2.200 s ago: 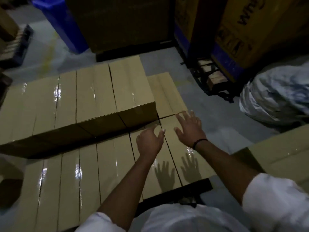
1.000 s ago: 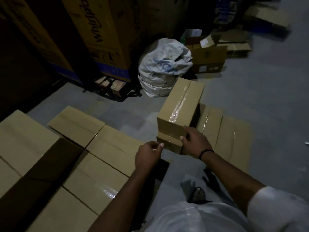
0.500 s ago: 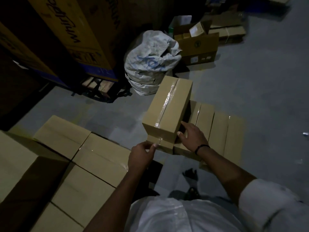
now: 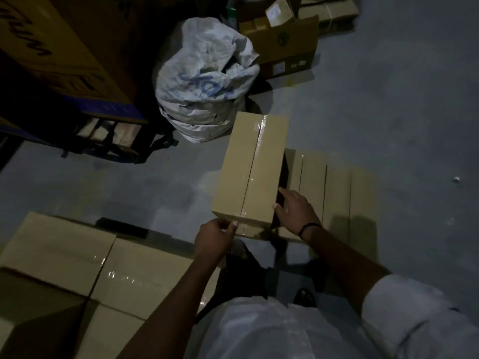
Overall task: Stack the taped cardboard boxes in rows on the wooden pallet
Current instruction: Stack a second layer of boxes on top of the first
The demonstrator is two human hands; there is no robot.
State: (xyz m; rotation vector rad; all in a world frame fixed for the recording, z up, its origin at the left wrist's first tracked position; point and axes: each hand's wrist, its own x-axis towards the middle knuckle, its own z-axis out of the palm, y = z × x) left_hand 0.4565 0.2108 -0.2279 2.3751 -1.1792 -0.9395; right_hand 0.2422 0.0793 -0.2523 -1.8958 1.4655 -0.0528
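Note:
A long taped cardboard box (image 4: 252, 172) lies in the middle of the view, raised above a row of flat-lying boxes (image 4: 337, 193) on the floor to its right. My left hand (image 4: 215, 238) grips its near left bottom corner. My right hand (image 4: 295, 212) presses against its near right side, fingers reaching under the edge. At the lower left, several taped boxes (image 4: 124, 273) sit packed side by side in rows; the pallet under them is hidden apart from a dark strip (image 4: 121, 228) at their far edge.
A stuffed white sack (image 4: 204, 81) stands just beyond the box. Large printed cartons (image 4: 51, 55) on a pallet fill the upper left. An open carton (image 4: 287, 45) with smaller boxes sits at the top. Grey concrete floor (image 4: 388, 99) spreads to the right.
I turned from the stacked rows to the floor pile on the right. Both hands went from hovering open to gripping the long box, whose near end has lifted toward me.

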